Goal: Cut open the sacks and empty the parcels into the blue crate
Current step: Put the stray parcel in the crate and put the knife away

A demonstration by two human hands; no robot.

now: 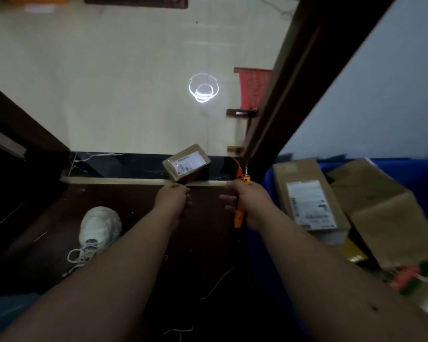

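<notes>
Left hand first: reaching toward the small labelled parcel, which lies tilted on the dark threshold strip, outside and to the left of the blue crate. Fingers loosely curled, holding nothing, not yet touching the parcel. Best to take the carton across its short sides, lift clear of the strip, then carry rightward over the crate's near wall and lower onto the pile. Right hand, just left of the crate, wrapped round an orange cutter, tip pointing away from the body; worth keeping that tip turned off the reaching hand, or doing the lift one-handed. No sack visible. Inside the crate, several brown cartons already heaped, labels up.

Left of the crate: dark floor with stray threads, a white sneaker. Beyond the strip, pale glossy tile catching a ring-shaped lamp reflection, a red woven chair, and a dark door frame rising above the crate.
</notes>
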